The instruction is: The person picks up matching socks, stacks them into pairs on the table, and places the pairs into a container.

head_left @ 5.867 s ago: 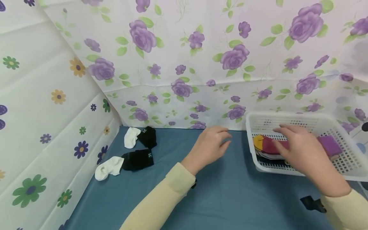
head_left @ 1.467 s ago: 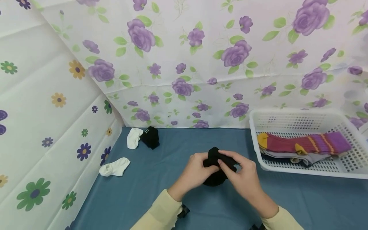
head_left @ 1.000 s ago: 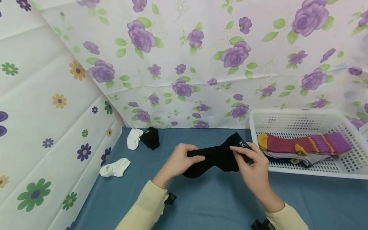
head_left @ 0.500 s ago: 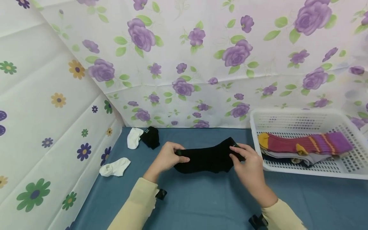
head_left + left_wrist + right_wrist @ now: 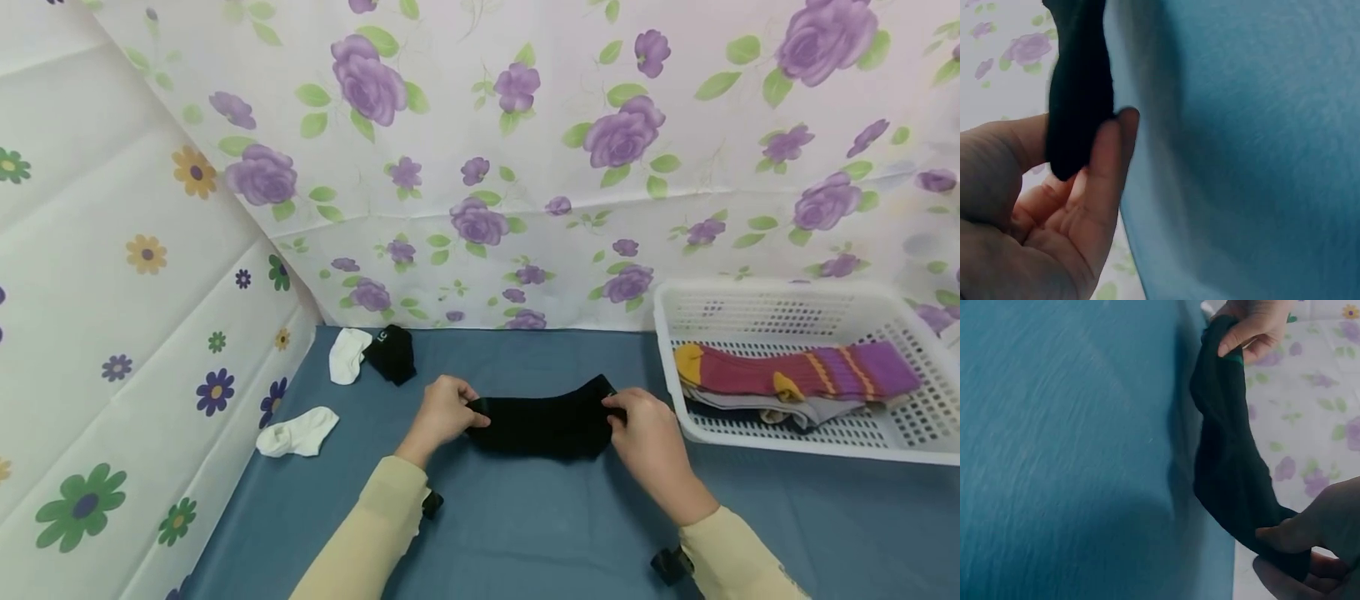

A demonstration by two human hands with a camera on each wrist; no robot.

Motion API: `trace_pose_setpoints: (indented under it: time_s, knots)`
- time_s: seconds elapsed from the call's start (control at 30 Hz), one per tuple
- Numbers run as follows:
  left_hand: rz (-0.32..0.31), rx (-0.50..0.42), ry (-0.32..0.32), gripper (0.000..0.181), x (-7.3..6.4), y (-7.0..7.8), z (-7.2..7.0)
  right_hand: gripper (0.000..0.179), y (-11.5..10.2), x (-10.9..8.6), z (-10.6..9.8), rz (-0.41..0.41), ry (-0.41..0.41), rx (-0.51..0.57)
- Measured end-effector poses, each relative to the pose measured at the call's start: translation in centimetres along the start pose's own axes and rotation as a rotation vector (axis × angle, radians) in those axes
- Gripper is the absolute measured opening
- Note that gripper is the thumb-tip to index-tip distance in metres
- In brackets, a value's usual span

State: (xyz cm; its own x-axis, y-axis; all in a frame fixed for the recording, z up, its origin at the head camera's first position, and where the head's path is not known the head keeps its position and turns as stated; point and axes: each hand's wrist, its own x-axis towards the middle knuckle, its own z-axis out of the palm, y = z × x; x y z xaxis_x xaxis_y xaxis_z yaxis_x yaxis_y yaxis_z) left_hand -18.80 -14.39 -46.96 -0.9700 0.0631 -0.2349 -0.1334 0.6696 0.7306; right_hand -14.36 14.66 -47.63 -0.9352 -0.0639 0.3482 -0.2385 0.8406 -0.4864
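Observation:
A black sock is stretched sideways between both hands, low over the blue cloth. My left hand pinches its left end, where a small green mark shows. At the other end my right hand grips the cuff between thumb and fingers. In the left wrist view the sock hangs between the thumb and fingers of the left hand. The right wrist view has the sock running from the right hand up to the left.
On the left of the blue cloth lie a white sock, another white sock and a black sock. A white plastic basket at the right holds a red, yellow and purple sock over grey and dark ones.
The black sock has left its place beside the lower white sock. From bunched between the hands it has been pulled out lengthwise, then lowered slightly. The right hand has left the basket.

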Motion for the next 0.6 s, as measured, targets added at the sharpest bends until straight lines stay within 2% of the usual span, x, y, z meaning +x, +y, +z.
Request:
trace_pose_setpoints:
  time_s: [0.13, 0.23, 0.3, 0.4, 0.47, 0.53, 0.6]
  knots:
    - [0.008, 0.024, 0.035, 0.024, 0.4, -0.3, 0.6, 0.018, 0.9, 0.1, 0.4, 0.05, -0.109, -0.003]
    - [0.039, 0.026, 0.082, 0.025, 0.2, -0.6, 0.7, 0.017, 1.3, 0.1, 0.7, 0.074, -0.161, -0.018]
    - [0.067, 0.095, 0.139, 0.027, -0.2, -0.6, 0.9, 0.019, 1.4, -0.1, 0.8, 0.083, -0.184, -0.029]
    - [0.163, 0.31, 0.257, 0.029, -1.1, -0.3, 1.6, 0.022, 1.4, -0.3, 0.9, 0.058, -0.202, -0.042]
    - [0.246, 0.446, 0.315, 0.028, -1.6, 0.2, 2.1, 0.023, 1.3, -0.3, 0.9, 0.031, -0.217, -0.047]
    - [0.346, 0.511, 0.314, 0.025, -2.1, 0.6, 2.7, 0.025, 1.3, -0.1, 1.1, -0.007, -0.23, -0.052]
    - [0.405, 0.525, 0.248, 0.025, -2.3, 0.9, 3.2, 0.029, 1.3, 0.0, 1.3, -0.042, -0.253, -0.061]
